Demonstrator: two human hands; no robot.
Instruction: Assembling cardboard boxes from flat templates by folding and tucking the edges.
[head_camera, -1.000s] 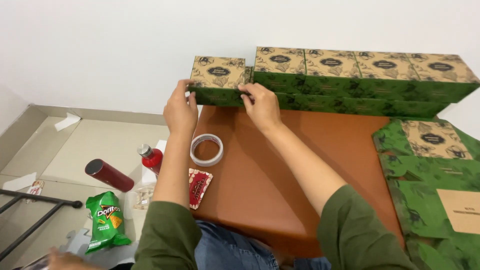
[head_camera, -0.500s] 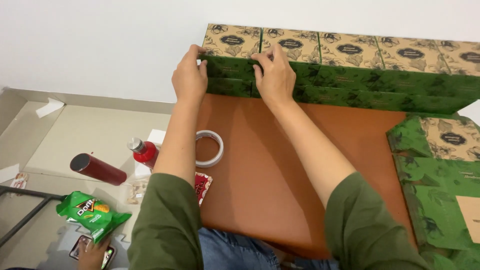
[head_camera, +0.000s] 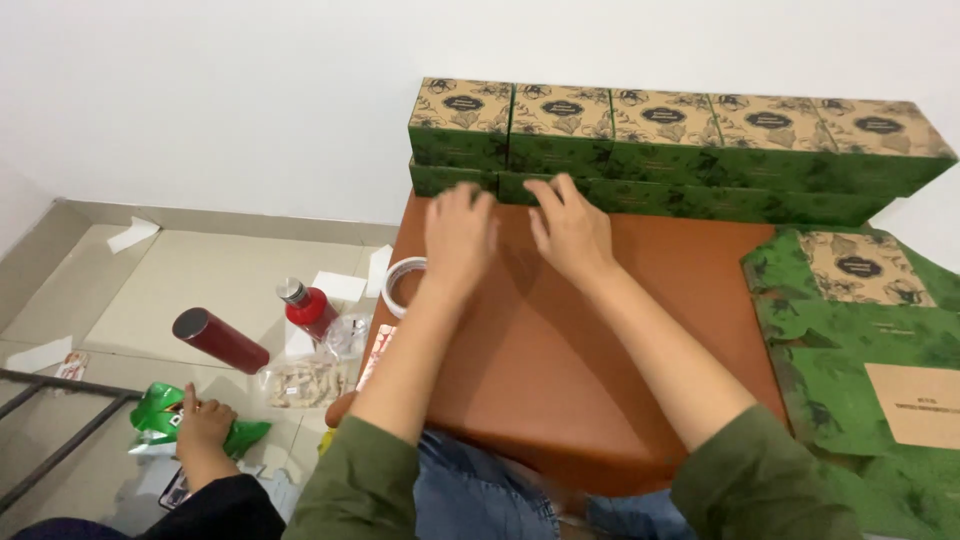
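The stacked green-and-tan gift boxes (head_camera: 660, 150) stand two rows high at the far edge of the brown bench (head_camera: 620, 350), against the wall. A careless nudge could likely knock the end box out of line or topple it leftward off the stack. Left hand (head_camera: 458, 238) and right hand (head_camera: 570, 228) hover palm-down just before the boxes, forearms outstretched; each grip is spread, pinching nothing.

Across the upper centre and right of the frame we see green-and-tan patterned boxes (head_camera: 660, 150), closed, stacked in two level rows at the back edge of the brown tabletop (head_camera: 620, 340), against the white wall.
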